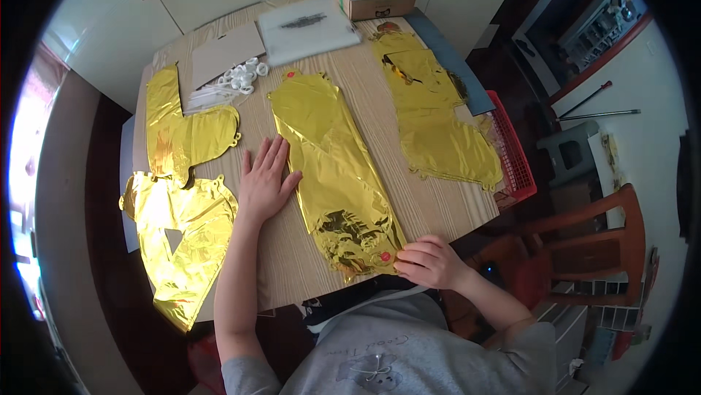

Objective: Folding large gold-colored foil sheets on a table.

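A flat, uninflated gold foil balloon (pixel 330 154) lies lengthwise in front of me, with a small red round spot at each end and crumpled foil near its lower end. My left hand (pixel 266 183) rests flat, fingers spread, with its fingertips at the balloon's left edge. At the lower right corner, by the red spot, the closed fingers of my right hand (pixel 431 263) pinch the foil. To the left lie an L-shaped piece of gold foil (pixel 186 132) and a larger gold foil balloon (pixel 190 231) with a triangular opening, which hangs over the table edge.
More gold foil balloons (pixel 442 132) lie stacked at the right, beside a blue-grey board (pixel 467 85) and a red basket (pixel 515 161). Along the back are a cardboard box (pixel 376 4), a translucent plastic package (pixel 303 33), a grey-beige sheet (pixel 226 52) and white rings (pixel 244 74).
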The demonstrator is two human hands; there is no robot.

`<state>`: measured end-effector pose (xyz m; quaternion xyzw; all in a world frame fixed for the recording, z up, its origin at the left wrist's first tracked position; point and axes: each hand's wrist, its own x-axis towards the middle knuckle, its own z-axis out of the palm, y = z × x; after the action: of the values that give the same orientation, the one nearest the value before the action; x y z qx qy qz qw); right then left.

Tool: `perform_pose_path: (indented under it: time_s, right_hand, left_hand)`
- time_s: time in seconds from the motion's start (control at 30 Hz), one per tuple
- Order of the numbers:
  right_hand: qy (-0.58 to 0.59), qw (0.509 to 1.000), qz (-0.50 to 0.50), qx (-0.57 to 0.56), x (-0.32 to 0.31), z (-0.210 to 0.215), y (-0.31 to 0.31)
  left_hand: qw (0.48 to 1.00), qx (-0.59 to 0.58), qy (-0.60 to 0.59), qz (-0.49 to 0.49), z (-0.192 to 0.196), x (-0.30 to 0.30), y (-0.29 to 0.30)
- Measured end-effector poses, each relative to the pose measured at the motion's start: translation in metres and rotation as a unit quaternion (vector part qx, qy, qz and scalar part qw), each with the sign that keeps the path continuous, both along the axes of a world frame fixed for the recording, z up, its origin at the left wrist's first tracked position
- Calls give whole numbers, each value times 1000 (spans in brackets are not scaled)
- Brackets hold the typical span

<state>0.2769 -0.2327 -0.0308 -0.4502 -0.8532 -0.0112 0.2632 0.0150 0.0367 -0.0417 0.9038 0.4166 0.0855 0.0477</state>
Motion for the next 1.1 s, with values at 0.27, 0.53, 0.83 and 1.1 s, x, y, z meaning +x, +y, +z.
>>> perform_pose_path:
  time_s: [0.27, 0.53, 0.83, 1.1]
  right_hand:
    - [1, 998, -6, 58, 2, -1, 3]
    - [-5, 997, -18, 81, 5, -4, 0]
    - [-18, 996, -18, 80, 6, -6, -4]
    - [-47, 991, -54, 113, 1, -10, -13]
  left_hand:
    - [1000, -2, 7, -2, 2, 0, 0]
    - [1000, 1, 9, -1, 0, 1, 0]
    - [1000, -8, 17, 5, 4, 2, -1]
    - [1000, 4, 8, 1, 1, 1, 0]
